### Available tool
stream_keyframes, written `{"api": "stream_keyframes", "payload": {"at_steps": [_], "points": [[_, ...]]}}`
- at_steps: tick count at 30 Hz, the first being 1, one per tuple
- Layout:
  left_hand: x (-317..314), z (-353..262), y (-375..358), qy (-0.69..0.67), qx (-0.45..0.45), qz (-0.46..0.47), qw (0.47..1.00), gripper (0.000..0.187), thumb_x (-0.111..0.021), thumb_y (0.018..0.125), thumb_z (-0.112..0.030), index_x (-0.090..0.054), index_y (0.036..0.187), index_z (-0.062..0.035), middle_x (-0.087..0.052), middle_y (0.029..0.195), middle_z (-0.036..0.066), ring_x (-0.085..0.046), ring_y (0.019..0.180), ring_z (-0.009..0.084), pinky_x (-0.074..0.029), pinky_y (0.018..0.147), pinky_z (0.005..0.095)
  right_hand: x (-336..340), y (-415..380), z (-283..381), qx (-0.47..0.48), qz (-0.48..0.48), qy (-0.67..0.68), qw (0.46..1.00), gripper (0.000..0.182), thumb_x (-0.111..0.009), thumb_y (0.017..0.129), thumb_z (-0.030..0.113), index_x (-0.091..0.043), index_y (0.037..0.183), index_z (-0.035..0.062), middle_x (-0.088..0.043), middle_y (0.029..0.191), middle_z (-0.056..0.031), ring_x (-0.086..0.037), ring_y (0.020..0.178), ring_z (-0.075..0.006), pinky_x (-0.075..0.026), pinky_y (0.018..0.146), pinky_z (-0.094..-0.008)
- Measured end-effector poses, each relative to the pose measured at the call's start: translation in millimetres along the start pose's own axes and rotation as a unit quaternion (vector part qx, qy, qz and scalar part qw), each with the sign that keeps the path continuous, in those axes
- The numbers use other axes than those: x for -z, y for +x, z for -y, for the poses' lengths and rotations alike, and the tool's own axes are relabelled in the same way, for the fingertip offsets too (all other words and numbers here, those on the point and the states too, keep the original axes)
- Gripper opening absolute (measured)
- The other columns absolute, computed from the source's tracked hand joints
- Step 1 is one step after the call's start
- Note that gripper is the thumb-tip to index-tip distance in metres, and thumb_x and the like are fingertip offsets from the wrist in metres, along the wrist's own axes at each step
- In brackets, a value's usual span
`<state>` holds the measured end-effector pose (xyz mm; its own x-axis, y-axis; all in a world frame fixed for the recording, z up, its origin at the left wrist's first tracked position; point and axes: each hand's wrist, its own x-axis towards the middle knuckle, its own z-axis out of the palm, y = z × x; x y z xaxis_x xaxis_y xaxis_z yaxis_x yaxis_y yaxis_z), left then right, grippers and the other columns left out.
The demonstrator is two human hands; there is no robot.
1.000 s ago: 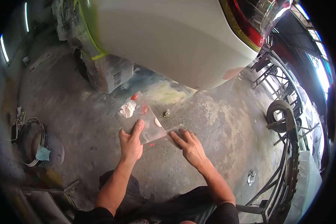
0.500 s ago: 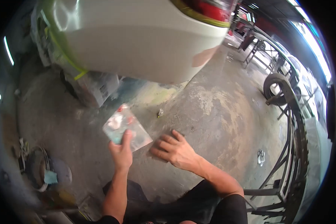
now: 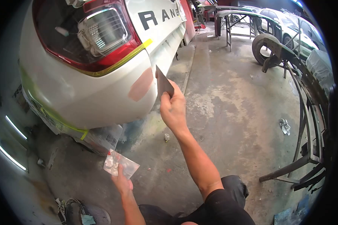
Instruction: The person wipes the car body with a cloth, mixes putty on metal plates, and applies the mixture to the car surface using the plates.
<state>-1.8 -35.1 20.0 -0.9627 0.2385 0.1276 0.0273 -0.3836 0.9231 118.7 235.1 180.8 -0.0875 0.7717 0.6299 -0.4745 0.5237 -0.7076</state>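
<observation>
My right hand (image 3: 173, 108) is raised at the rear corner of a white vehicle (image 3: 101, 101), pinching a thin, dark spreader (image 3: 163, 83). The spreader's edge is close beside the bodywork, to the right of a pinkish filler patch (image 3: 141, 85). Lower down, my left hand (image 3: 121, 183) grips a pale, flat mixing board (image 3: 128, 167), thumb on top. Whitish paste and a small red dab lie on the board's left part. Yellow tape (image 3: 112, 68) runs under the red tail light (image 3: 86, 33).
On the right stand a metal rack (image 3: 308, 108) and a tire (image 3: 260, 48). Crumpled foil (image 3: 285, 126) and a small scrap (image 3: 166, 137) lie on the concrete floor (image 3: 229, 131). A bucket (image 3: 73, 212) is at the lower left. White cars (image 3: 289, 26) are parked behind.
My view has swung up and right, bringing the tail light and lettering into sight. My right hand has risen from beside the board to the vehicle's corner. The board now appears lower.
</observation>
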Motion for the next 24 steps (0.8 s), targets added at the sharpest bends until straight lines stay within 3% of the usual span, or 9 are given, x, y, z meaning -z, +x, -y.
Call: {"api": "stream_keyframes", "payload": {"at_steps": [2,5,6,15,18,22,24], "points": [[-2,-2,-1,0.004,-0.006,0.007,1.000,0.037,-0.060,0.098,-0.006,-0.056,0.133,0.0054,-0.061,0.131,0.013,-0.061,0.114,0.0208,-0.048,0.097,0.0341,-9,8,-6,0.007,-0.019,-0.009,1.000,0.041,-0.042,0.092,-0.004,-0.060,0.129,-0.0004,-0.066,0.115,-0.0108,-0.063,0.103,-0.0173,-0.047,0.093,-0.0298],[1,2,1,0.002,-0.020,0.031,0.999,0.038,-0.060,0.098,-0.006,-0.056,0.133,0.0054,-0.061,0.131,0.012,-0.061,0.114,0.0205,-0.048,0.096,0.0338,-15,12,-5,0.038,-0.040,-0.010,0.998,0.049,-0.042,0.084,-0.007,-0.060,0.129,0.0003,-0.063,0.114,-0.0228,-0.062,0.107,-0.0380,-0.047,0.097,-0.0414],[2,4,2,0.003,-0.017,0.026,1.000,0.038,-0.060,0.098,-0.006,-0.056,0.133,0.0055,-0.061,0.131,0.012,-0.061,0.114,0.0204,-0.049,0.096,0.0337,-16,14,-5,0.049,-0.041,-0.016,0.998,0.048,-0.044,0.084,-0.007,-0.060,0.129,-0.0013,-0.062,0.114,-0.0239,-0.061,0.107,-0.0395,-0.047,0.097,-0.0424],[-2,5,0,0.024,-0.015,0.010,1.000,0.039,-0.062,0.096,-0.009,-0.057,0.132,0.0051,-0.063,0.126,0.011,-0.063,0.108,0.0199,-0.050,0.090,0.0321,-28,12,-11,0.054,-0.056,-0.055,0.995,0.046,-0.048,0.085,-0.007,-0.058,0.130,-0.0035,-0.060,0.116,-0.0236,-0.062,0.105,-0.0392,-0.049,0.094,-0.0418],[-7,-3,-4,0.022,-0.014,0.009,1.000,0.037,-0.062,0.096,-0.009,-0.058,0.131,0.0043,-0.064,0.125,0.010,-0.063,0.107,0.0192,-0.050,0.089,0.0317,-36,8,-2,0.007,-0.047,-0.058,0.997,0.046,-0.049,0.087,-0.006,-0.059,0.132,-0.0002,-0.062,0.113,-0.0201,-0.063,0.103,-0.0317,-0.050,0.092,-0.0373],[-9,-5,-6,0.022,-0.015,0.022,0.999,0.036,-0.061,0.097,-0.009,-0.059,0.131,0.0036,-0.064,0.125,0.010,-0.063,0.107,0.0184,-0.050,0.089,0.0314,-42,-10,7,0.042,-0.042,-0.072,0.996,0.046,-0.050,0.086,-0.007,-0.060,0.131,-0.0012,-0.062,0.116,-0.0193,-0.064,0.104,-0.0308,-0.051,0.090,-0.0358],[-6,-3,-4,0.025,-0.015,0.024,0.999,0.035,-0.061,0.097,-0.009,-0.059,0.130,0.0034,-0.064,0.125,0.009,-0.063,0.107,0.0181,-0.050,0.090,0.0311,-26,-10,10,0.006,-0.035,-0.029,0.999,0.046,-0.048,0.086,-0.007,-0.060,0.130,-0.0011,-0.062,0.119,-0.0190,-0.063,0.107,-0.0298,-0.050,0.091,-0.0356]]}}
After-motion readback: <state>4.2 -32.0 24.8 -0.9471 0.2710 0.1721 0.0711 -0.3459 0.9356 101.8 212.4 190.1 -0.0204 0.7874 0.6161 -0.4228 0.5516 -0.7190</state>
